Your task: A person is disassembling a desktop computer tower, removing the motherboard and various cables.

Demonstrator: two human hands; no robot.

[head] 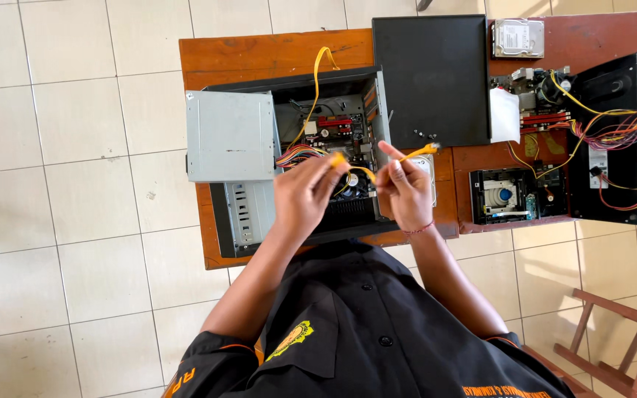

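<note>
My left hand [305, 193] and my right hand [405, 190] are raised over an opened computer case [289, 147] that lies on a wooden table [259, 51]. Both hands pinch a thin yellow-orange cable [420, 152]. The left fingers hold one end near a connector, and the right fingers hold the other end, whose tip sticks out to the right. A second yellow cable [317, 81] rises out of the case. Inside the case I see a motherboard [337, 129], a cooling fan partly hidden by my hands, and a bundle of coloured wires [296, 156].
A black side panel [430, 77] lies at the case's right. A hard drive [518, 37] sits at the far right back. A second opened computer [613, 133] with tangled wires and an optical drive [503, 195] stand on a neighbouring red table. A wooden chair [613, 339] is at lower right.
</note>
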